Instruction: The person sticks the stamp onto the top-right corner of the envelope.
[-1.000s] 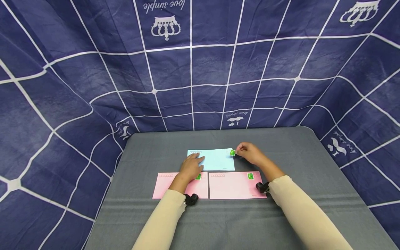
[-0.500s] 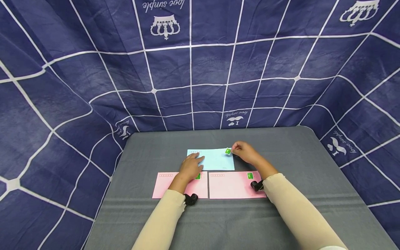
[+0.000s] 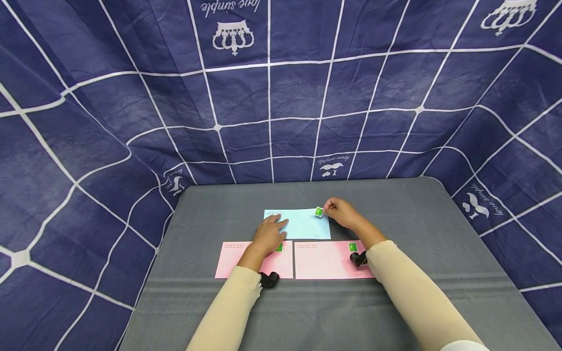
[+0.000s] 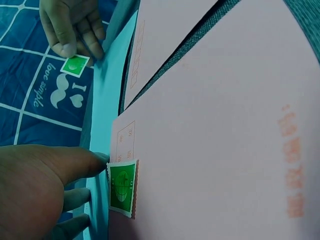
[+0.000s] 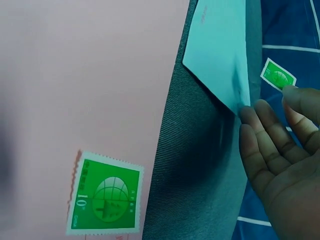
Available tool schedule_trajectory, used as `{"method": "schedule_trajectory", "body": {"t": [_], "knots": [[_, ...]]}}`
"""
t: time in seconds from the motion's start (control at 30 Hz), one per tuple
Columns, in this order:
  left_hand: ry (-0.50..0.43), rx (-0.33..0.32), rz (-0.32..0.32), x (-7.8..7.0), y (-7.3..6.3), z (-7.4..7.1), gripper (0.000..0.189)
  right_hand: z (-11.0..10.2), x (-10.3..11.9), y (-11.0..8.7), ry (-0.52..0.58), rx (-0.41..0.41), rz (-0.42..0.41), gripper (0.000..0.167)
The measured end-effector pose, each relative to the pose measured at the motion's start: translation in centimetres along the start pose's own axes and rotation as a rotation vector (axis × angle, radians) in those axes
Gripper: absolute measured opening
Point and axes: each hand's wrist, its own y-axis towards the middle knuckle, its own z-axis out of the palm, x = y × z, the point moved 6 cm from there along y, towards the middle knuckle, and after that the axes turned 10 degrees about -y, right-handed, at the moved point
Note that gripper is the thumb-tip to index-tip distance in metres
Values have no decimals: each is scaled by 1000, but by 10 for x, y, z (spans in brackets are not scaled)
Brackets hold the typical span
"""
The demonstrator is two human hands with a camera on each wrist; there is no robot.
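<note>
Between thumb and forefinger my right hand [image 3: 343,214] pinches a green postage stamp [image 3: 319,211] by one edge, tilted over the top right corner of the light blue envelope [image 3: 307,226]. In the right wrist view that stamp [image 5: 278,75] shows a globe print and white perforated border, and the other fingers extend beside the envelope's corner. With fingers spread, my left hand [image 3: 269,236] rests on the blue envelope's left part. Its wrist lies over the left pink envelope [image 3: 230,261], whose stamp [image 4: 122,187] shows beside the thumb in the left wrist view.
To the right lies another pink envelope [image 3: 322,263] with a green stamp [image 3: 353,247] at its top right. The grey cloth-covered table [image 3: 210,209] ends at a blue curtain [image 3: 246,97] with white lines. Black wrist cameras [image 3: 358,259] hang over the pink envelopes.
My right hand has moved left with the pinched stamp, from the blue envelope's right edge to over its top right corner. My left hand stays in place.
</note>
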Motion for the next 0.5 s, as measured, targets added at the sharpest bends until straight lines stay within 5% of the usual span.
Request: {"method": "schedule_trajectory", "body": {"t": [0.5], "knots": [[-9, 8, -5, 2, 0, 1, 47, 7, -3, 7, -28, 22, 18, 8]]}}
